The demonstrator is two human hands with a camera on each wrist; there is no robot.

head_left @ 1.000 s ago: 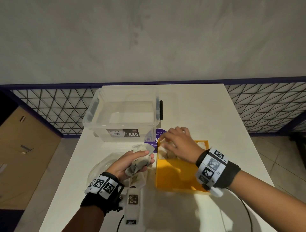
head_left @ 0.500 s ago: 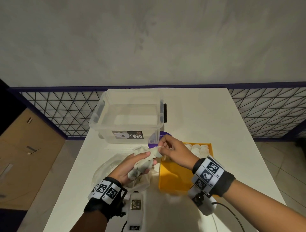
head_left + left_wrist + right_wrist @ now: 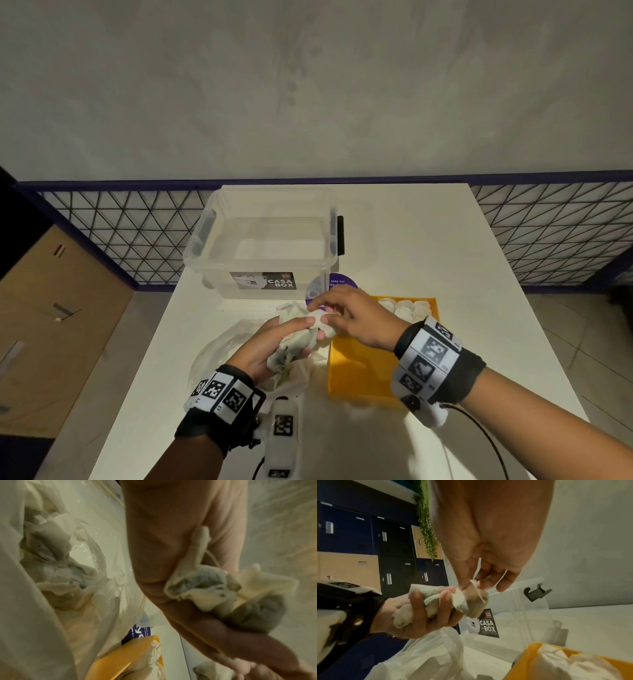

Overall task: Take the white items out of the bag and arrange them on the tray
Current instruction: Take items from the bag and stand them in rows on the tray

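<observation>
Above table centre, just left of tray: left hand (image 3: 270,346) palm-up, fingers curled round a bunch of white pouches (image 3: 291,346). Look like tea-bag style sachets, dark filling showing through the fabric in the left wrist view (image 3: 202,582). Held clear of the table.

Right hand (image 3: 356,317) meeting it from the right, thumb and forefinger pinching the top pouch (image 3: 471,599) at its edge; other fingers loosely curled, holding nothing. Thin white string (image 3: 478,566) running up between the right fingers in the right wrist view.

Directly under the left hand: crumpled translucent plastic bag (image 3: 222,353) lying open on white table (image 3: 428,240), more white pouches inside (image 3: 51,555).

Just right of bag: yellow tray (image 3: 363,373), near part bare, white pouches already lined up along the far edge (image 3: 404,306).

Behind the hands: clear storage box (image 3: 267,240) labelled CASA BOX, black latch on its right side. Purple round sticker (image 3: 342,282) on table between box and tray, partly hidden by right hand.

Far side: mesh railing (image 3: 130,233), grey wall beyond.
</observation>
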